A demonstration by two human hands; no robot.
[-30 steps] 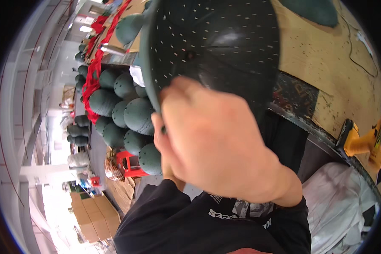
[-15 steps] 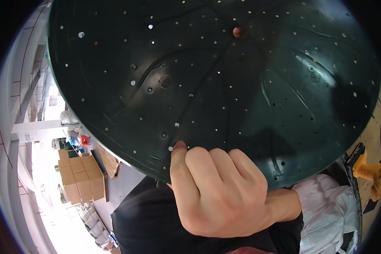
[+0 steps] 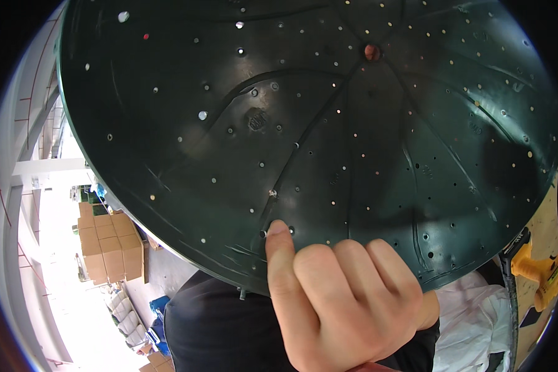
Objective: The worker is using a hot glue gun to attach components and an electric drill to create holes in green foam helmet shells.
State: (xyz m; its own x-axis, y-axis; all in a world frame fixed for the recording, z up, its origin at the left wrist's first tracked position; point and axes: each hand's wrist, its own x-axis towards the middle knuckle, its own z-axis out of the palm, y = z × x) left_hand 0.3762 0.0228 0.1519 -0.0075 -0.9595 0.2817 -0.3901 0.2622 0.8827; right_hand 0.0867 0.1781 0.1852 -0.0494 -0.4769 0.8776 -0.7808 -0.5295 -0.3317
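Note:
A large round dark green shell (image 3: 229,180), pierced with many small holes and marked with curved ridges, fills most of the view. Near its middle is a larger reddish hole (image 3: 372,53). My right hand (image 3: 347,297) is at the near rim, its back toward me. One digit stretches up and touches the shell's surface beside a small hole; the other fingers are curled, with their tips hidden. Whether they grip anything cannot be seen. A small peg-like piece (image 3: 242,294) sticks out below the rim, left of the hand. My left hand is out of view.
Stacked cardboard boxes (image 3: 110,248) stand on the floor at left, beyond the shell. A yellow and black tool (image 3: 536,266) lies on a wooden surface at right. White crumpled sheeting (image 3: 474,316) is beside my dark-clothed lap (image 3: 220,328).
The shell has shifted slightly, its central hole moving right and its near rim lower in view. My right hand has moved down and right along with it, one digit still against the surface.

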